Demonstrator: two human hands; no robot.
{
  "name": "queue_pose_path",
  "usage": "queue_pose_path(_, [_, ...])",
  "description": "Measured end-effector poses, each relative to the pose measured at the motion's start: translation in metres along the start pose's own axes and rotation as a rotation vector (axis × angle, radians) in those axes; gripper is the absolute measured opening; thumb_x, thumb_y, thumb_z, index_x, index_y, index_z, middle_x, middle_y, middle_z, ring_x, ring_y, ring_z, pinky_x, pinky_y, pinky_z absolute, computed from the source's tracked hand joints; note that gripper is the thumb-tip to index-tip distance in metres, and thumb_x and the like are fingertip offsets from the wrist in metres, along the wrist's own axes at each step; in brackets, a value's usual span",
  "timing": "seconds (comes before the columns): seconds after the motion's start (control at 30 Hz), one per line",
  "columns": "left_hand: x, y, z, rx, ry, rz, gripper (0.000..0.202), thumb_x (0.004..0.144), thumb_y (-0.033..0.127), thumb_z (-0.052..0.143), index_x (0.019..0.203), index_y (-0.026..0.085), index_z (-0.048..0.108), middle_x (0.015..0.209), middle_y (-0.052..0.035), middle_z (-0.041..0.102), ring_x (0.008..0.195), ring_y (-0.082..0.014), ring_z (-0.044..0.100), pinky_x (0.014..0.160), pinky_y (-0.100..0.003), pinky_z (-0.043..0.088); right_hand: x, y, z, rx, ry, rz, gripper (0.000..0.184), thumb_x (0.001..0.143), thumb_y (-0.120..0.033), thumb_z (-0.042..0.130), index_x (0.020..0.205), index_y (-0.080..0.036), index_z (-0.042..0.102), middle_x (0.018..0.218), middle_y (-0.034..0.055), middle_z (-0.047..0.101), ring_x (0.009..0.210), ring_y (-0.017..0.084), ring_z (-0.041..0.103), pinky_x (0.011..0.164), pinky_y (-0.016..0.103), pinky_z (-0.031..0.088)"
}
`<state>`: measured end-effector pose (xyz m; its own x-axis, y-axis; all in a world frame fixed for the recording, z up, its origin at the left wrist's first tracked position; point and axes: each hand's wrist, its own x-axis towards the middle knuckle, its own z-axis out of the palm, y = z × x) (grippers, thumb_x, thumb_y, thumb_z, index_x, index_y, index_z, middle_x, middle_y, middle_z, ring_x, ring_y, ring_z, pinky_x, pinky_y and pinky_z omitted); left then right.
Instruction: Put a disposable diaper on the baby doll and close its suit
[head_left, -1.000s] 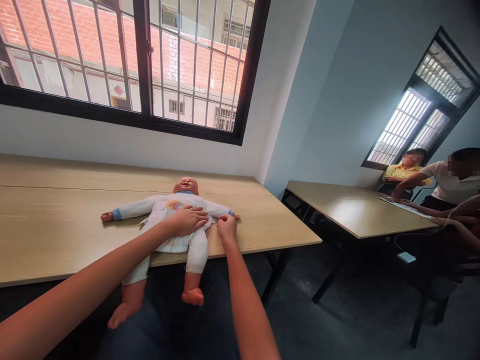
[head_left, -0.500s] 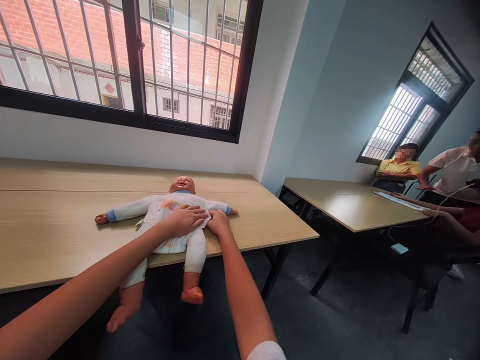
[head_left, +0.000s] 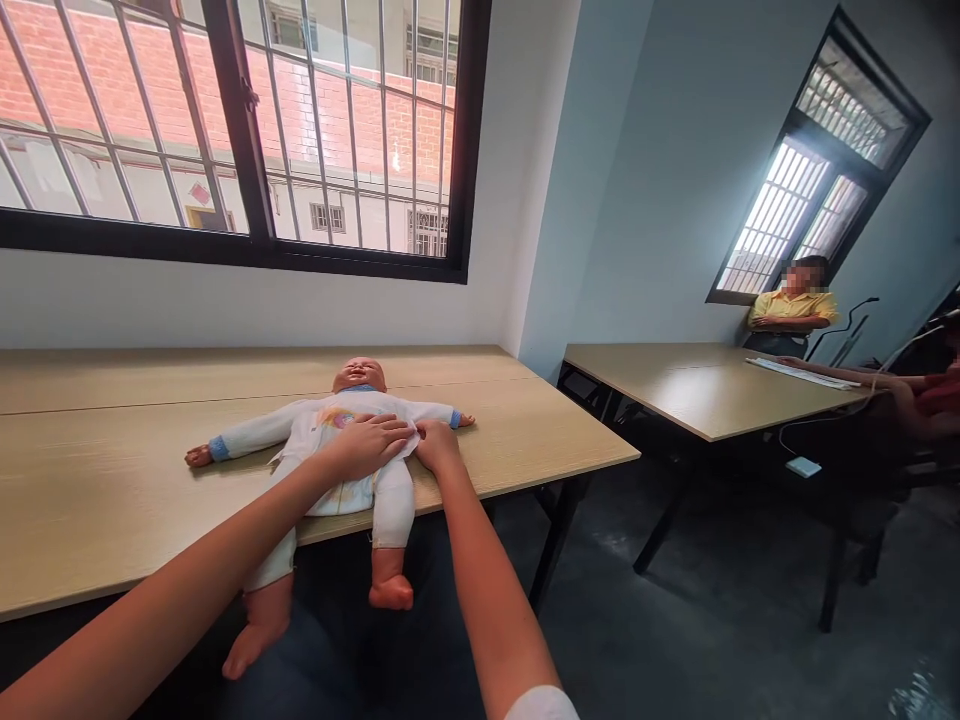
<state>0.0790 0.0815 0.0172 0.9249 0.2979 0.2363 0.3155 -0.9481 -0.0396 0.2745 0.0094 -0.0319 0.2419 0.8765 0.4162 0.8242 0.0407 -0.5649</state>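
Observation:
A baby doll (head_left: 358,376) lies on its back on the wooden table (head_left: 112,480), arms spread and lower legs hanging over the near edge. It wears a white top with blue cuffs, white leggings and a printed white diaper (head_left: 341,499) around its hips. Across the doll's belly rests my left hand (head_left: 373,443), palm down with fingers stretched out over the diaper's front. At the doll's side on the right, my right hand (head_left: 435,445) is closed on the diaper's white side edge. Its fingertips are partly hidden.
A barred window (head_left: 352,150) is above the table's far side. To the right, past a gap, stands a second table (head_left: 660,385) bearing a flat white item (head_left: 802,374). A person in yellow (head_left: 793,308) leans at the wall with folded arms; another person's arm (head_left: 892,384) reaches in from the right.
My view has shifted slightly. Both hands keep nearly the same place on the doll and diaper. The standing person in a light shirt at the far right is out of view.

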Motion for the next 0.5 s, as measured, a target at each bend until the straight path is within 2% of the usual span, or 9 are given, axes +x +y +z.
queue_pose_path(0.13, [0.002, 0.002, -0.001, -0.018, -0.031, -0.060, 0.053, 0.113, 0.048, 0.031, 0.154, 0.035, 0.062, 0.160, -0.0006, 0.061, 0.152, -0.0278, 0.048, 0.124, -0.044, 0.026, 0.001, 0.003, 0.000, 0.093, 0.041, 0.007, 0.021, 0.091, -0.020, 0.062, 0.094, -0.019, 0.083, 0.090, 0.0069, 0.080, 0.076, 0.019, 0.061, 0.067, 0.028, 0.037])
queue_pose_path(0.27, [0.007, 0.003, -0.005, -0.039, -0.050, -0.169, 0.055, 0.110, 0.049, 0.038, 0.155, 0.026, 0.061, 0.157, -0.0092, 0.063, 0.146, -0.0320, 0.051, 0.120, -0.046, 0.033, 0.000, 0.003, -0.002, 0.189, 0.076, 0.034, 0.022, 0.089, -0.016, 0.061, 0.087, -0.017, 0.083, 0.082, 0.0050, 0.079, 0.074, 0.017, 0.063, 0.068, 0.026, 0.041])
queue_pose_path(0.33, [0.011, 0.004, -0.010, -0.049, -0.058, -0.208, 0.054, 0.106, 0.049, 0.046, 0.150, 0.024, 0.064, 0.150, -0.0115, 0.068, 0.138, -0.0336, 0.056, 0.116, -0.045, 0.038, -0.001, 0.001, -0.003, 0.229, 0.088, 0.051, 0.020, 0.086, -0.015, 0.063, 0.084, -0.016, 0.083, 0.080, 0.0044, 0.079, 0.074, 0.018, 0.065, 0.069, 0.025, 0.044])
queue_pose_path(0.5, [0.026, 0.006, -0.017, -0.054, -0.101, -0.273, 0.041, 0.096, 0.041, 0.061, 0.132, 0.026, 0.075, 0.128, -0.0098, 0.077, 0.128, -0.0341, 0.059, 0.111, -0.044, 0.040, 0.000, 0.000, -0.002, 0.300, 0.104, 0.089, 0.011, 0.083, -0.019, 0.073, 0.081, -0.017, 0.083, 0.077, 0.0031, 0.079, 0.075, 0.018, 0.070, 0.070, 0.024, 0.048])
